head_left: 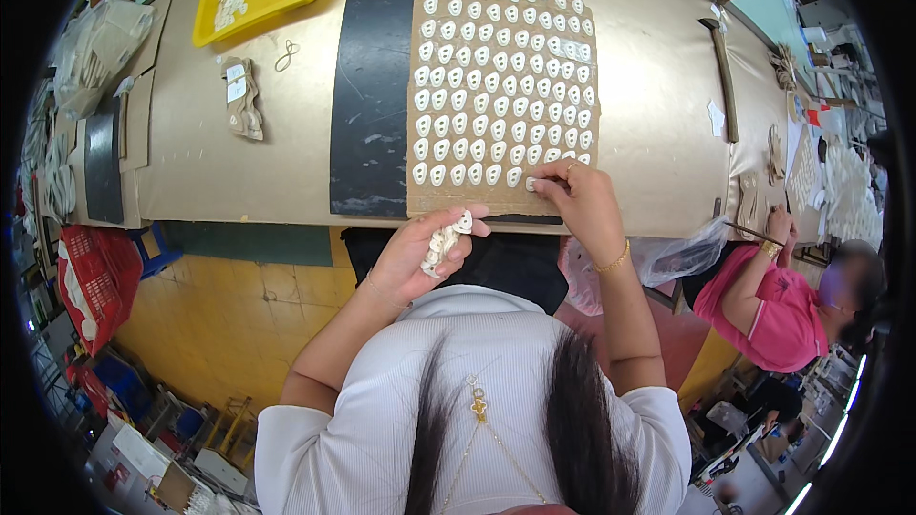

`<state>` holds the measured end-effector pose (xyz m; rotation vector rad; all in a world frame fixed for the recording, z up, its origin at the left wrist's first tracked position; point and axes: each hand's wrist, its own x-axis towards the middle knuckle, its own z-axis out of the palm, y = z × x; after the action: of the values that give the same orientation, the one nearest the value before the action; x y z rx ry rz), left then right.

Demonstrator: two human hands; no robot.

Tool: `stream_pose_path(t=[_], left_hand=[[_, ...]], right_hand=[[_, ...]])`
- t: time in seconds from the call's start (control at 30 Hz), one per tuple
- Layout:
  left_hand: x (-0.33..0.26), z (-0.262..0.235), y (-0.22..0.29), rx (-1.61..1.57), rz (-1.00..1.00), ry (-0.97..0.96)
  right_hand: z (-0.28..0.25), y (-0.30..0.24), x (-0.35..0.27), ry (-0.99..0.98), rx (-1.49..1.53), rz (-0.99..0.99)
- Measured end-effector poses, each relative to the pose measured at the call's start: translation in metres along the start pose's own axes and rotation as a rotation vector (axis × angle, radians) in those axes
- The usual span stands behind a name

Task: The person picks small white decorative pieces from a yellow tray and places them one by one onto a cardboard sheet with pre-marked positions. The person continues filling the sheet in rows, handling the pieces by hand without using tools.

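A gold-coloured table [258, 172] spans a cluttered workroom with a yellow floor [248, 324]. At its front edge lies a cardboard sheet [458, 198] bearing rows of small white pieces [476, 76], set apart and mostly turned alike, probably so that none touches its neighbour and each can be reached alone. The lowest row runs from the left and stops at the right hand.

That hand [540, 179] is narrowed to a pinch, thumb and finger together on one piece [531, 185] at the end of the row; whether it grips or only presses cannot be told. The left hand [420, 250] is half curled, palm up, around a loose handful [442, 248] of the same pieces, held near the sheet's lower edge, seemingly to keep a supply close. The hands are apart.

A black board [372, 114] lies under the sheet and shows on its left, perhaps as a firm backing. Farther out, a yellow tray [272, 2] holds more small pale pieces, out of the way at the far left. A hammer [725, 86] lies to the right; beyond it, a co-worker in pink [763, 310] is at the table.
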<state>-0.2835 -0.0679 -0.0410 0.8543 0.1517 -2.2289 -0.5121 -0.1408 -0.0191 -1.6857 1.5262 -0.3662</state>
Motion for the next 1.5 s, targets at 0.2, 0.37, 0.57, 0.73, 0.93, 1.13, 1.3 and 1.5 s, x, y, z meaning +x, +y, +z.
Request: stream_pose_path(t=[0.2,0.37,0.57,0.73,0.93,1.13,1.3,1.5], left_hand=[[-0.002,0.004,0.0,-0.034,0.013,0.028],[-0.001,0.006,0.002,-0.004,0.011,0.028],[0.001,0.008,0.003,-0.011,0.006,0.018],[0.003,0.0,0.0,-0.037,0.033,0.02],[0.003,0.005,0.001,-0.01,0.03,-0.012],[0.006,0.009,-0.001,-0.054,0.017,-0.022],[0.009,0.004,-0.007,-0.007,-0.057,-0.046],[0.009,0.011,-0.01,-0.093,-0.133,-0.04]], right_hand=[[0.005,0.005,0.007,0.057,-0.089,-0.152],[0.011,0.002,0.007,0.14,-0.148,-0.159],[0.013,0.0,0.005,0.202,-0.313,-0.248],[0.016,0.003,-0.001,0.208,-0.251,-0.282],[0.014,0.0,-0.005,0.207,-0.238,-0.305],[0.019,-0.036,-0.022,-0.049,0.147,-0.519],[0.023,-0.029,-0.019,-0.044,0.058,-0.63],[0.022,-0.012,-0.031,0.036,0.33,-0.358]])
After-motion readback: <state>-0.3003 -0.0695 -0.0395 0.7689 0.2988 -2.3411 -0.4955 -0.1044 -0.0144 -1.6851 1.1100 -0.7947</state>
